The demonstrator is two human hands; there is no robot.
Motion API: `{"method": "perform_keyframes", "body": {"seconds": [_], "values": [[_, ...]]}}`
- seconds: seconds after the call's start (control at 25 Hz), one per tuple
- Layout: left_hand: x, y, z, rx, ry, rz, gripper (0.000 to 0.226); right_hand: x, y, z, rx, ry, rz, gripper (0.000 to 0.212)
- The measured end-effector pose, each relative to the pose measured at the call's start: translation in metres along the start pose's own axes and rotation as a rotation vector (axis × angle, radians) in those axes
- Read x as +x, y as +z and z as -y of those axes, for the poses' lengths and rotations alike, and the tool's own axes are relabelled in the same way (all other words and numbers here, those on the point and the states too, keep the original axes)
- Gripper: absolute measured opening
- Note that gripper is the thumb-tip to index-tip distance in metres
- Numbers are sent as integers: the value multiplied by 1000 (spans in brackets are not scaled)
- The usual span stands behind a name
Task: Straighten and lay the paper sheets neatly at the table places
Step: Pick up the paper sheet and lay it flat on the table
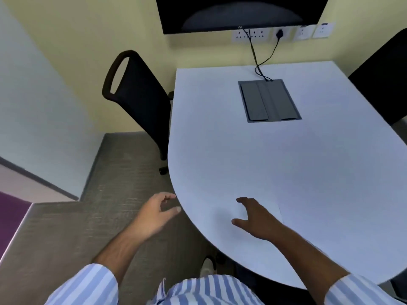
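A white paper sheet [272,213] lies on the white table [275,159] near its rounded near edge. It is hard to tell apart from the tabletop; only its right edge shows faintly. My right hand [256,219] is over the sheet's left part, palm down with fingers spread, holding nothing. Whether it touches the paper I cannot tell. My left hand [155,214] hovers off the table, just left of the curved edge and above the floor, with its fingers loosely curled and apart and nothing in it.
A grey cable box [268,100] is set into the tabletop at the far middle, with black cables running up to wall sockets under a dark screen [242,12]. A black chair [136,93] stands at the table's left side, another chair [383,78] at the far right.
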State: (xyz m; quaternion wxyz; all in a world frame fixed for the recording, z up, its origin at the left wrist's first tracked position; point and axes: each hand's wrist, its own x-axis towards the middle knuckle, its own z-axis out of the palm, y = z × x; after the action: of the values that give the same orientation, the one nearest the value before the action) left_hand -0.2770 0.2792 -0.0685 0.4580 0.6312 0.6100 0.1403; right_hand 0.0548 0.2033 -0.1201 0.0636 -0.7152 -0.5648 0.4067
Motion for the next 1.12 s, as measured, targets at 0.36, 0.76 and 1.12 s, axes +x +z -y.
{"method": "perform_keyframes", "body": {"seconds": [0.36, 0.76, 1.12], "values": [[119, 64, -76, 142, 70, 322, 25, 12, -8, -40, 377, 335, -311, 62], [215, 148, -150, 207, 82, 805, 24, 2, -24, -50, 584, 715, -657, 56], [288, 177, -166, 286, 147, 924, 23, 48, -33, -9, 630, 818, -759, 57]]}}
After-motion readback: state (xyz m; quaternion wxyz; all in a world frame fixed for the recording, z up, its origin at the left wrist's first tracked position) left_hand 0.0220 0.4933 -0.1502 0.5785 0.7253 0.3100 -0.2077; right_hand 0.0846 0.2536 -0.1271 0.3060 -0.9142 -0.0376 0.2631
